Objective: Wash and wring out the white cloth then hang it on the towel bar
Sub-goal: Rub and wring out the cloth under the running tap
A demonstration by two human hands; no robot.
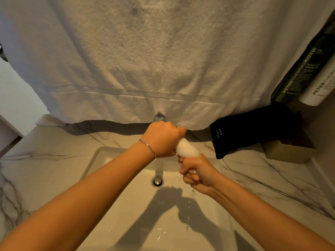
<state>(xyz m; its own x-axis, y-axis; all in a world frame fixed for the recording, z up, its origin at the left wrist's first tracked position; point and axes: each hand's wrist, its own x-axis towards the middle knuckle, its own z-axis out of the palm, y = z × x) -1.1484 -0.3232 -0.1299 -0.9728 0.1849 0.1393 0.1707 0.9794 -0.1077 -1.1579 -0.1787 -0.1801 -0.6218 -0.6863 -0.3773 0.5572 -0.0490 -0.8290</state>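
The white cloth [186,148] is twisted into a tight roll above the sink basin [112,178]. My left hand [163,138], with a thin bracelet on the wrist, grips the roll's far end. My right hand [196,173] grips its near end, fingers wrapped around it. Water drips from below my right hand into the basin. A thin stream of water falls near the drain [157,181]. The towel bar is hidden; a large white towel [145,60] hangs over the back of the sink.
The marble counter [272,178] surrounds the basin. A black pouch [253,131] lies at the right on a tan box [288,153]. Above them lean a dark bottle [299,75] and a white bottle [320,87].
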